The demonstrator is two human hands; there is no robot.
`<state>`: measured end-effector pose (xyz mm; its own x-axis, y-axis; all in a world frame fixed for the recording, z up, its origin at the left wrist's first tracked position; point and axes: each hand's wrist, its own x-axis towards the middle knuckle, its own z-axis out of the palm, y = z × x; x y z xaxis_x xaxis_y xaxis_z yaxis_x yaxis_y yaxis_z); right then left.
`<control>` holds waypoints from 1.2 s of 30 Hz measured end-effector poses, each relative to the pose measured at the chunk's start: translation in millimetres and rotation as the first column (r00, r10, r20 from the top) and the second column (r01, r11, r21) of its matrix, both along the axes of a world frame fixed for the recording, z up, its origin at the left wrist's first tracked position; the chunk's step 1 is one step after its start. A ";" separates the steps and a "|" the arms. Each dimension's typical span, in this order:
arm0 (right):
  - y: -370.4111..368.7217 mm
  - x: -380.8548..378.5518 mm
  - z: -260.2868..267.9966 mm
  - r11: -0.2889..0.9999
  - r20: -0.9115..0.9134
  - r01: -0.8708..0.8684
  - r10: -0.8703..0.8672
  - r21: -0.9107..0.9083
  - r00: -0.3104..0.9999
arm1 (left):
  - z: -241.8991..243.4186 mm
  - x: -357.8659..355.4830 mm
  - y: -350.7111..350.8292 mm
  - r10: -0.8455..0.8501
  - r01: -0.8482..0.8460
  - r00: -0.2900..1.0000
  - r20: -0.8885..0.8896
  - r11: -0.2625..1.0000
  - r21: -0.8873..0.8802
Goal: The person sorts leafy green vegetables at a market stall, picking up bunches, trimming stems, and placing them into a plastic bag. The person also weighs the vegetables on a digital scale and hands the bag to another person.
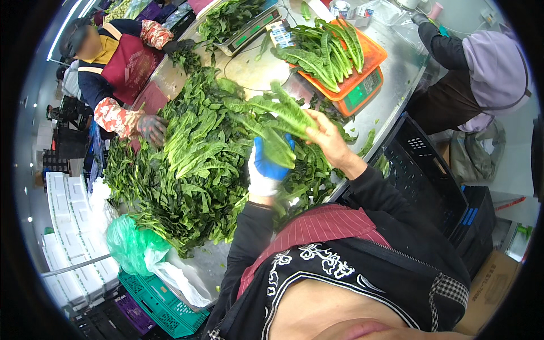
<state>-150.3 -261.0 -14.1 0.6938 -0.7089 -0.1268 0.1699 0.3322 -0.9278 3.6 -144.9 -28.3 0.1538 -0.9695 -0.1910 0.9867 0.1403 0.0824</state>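
My left hand (267, 166), in a white and blue coated work glove, curls around a long green lettuce-like leaf (278, 147) whose pale cut end points toward me. My bare right hand (326, 137) pinches the base of another long leaf (284, 111), slightly blurred, just to the right. Beneath both hands spreads a large heap of loose leafy greens (204, 148). Farther off, a bundle of long leaves (327, 53) lies on the orange tray (374, 53) of a digital scale (361, 95), stem ends toward me.
Across the metal table (408, 68), a co-worker's gloved hand (152, 129) touches the heap. A second scale (250, 32) bears greens at the back. Another person (488, 72) stands at right beside a black crate (420, 170). Green plastic bag (131, 244) and teal crate (163, 304) are at lower left.
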 end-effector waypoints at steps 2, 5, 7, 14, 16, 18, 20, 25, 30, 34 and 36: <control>9.5 4.4 -19.4 0.941 -0.197 -0.116 0.054 -0.317 0.979 | 6.8 -7.1 -8.3 0.014 -0.017 0.997 0.073 0.999 0.051; 25.3 3.0 2.0 0.791 -0.425 -0.303 0.060 -0.532 0.903 | -1.9 -7.6 -6.7 -0.009 -0.038 0.960 0.279 0.986 0.164; 25.2 5.0 27.0 0.788 -0.452 -0.289 0.015 -0.543 0.892 | 8.1 -8.5 -5.1 -0.119 -0.149 0.637 0.762 0.951 0.272; 13.2 9.0 29.5 0.762 -0.419 -0.196 -0.108 -0.618 0.902 | 38.8 -20.0 -26.8 -0.216 -0.244 0.318 0.923 0.922 0.300; 3.7 4.9 38.2 0.772 -0.366 -0.143 -0.123 -0.619 0.922 | 54.8 -20.7 -33.5 -0.176 -0.119 0.350 0.920 0.966 0.230; -20.4 -10.0 15.8 0.745 -0.262 -0.070 -0.143 -0.663 0.954 | 77.1 -21.9 -46.1 -0.185 -0.025 0.087 0.979 0.982 0.188; -28.5 -14.7 40.8 0.578 -0.300 -0.017 -0.398 -0.816 0.867 | 81.2 -34.5 -54.9 -0.098 -0.049 0.018 0.995 0.994 0.099; -98.9 -20.5 66.3 0.505 -0.007 0.242 -0.442 -0.829 0.897 | 85.2 -40.2 -55.6 0.015 -0.094 0.113 0.993 0.996 -0.004; -196.3 -32.4 52.5 0.555 -0.331 -0.032 -0.448 -0.831 0.831 | 74.6 17.3 -3.7 -0.076 -0.355 -0.520 0.851 0.925 -0.134; -258.1 -34.0 -23.5 0.590 -0.755 -0.472 -0.529 -0.655 0.387 | 40.1 110.7 50.1 -0.363 -0.486 -0.864 0.350 0.785 -0.385; -269.3 -33.5 -25.3 0.580 -0.745 -0.469 -0.483 -0.666 0.461 | 37.8 146.6 79.0 -0.626 -0.654 -0.755 0.194 0.740 -0.160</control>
<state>-183.8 -530.3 -39.4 0.5568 -0.8292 -0.0494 -0.7765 -0.4985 -0.3854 150.1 -65.8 9.5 0.5259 -0.7661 0.3694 -0.8406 -0.5343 0.0888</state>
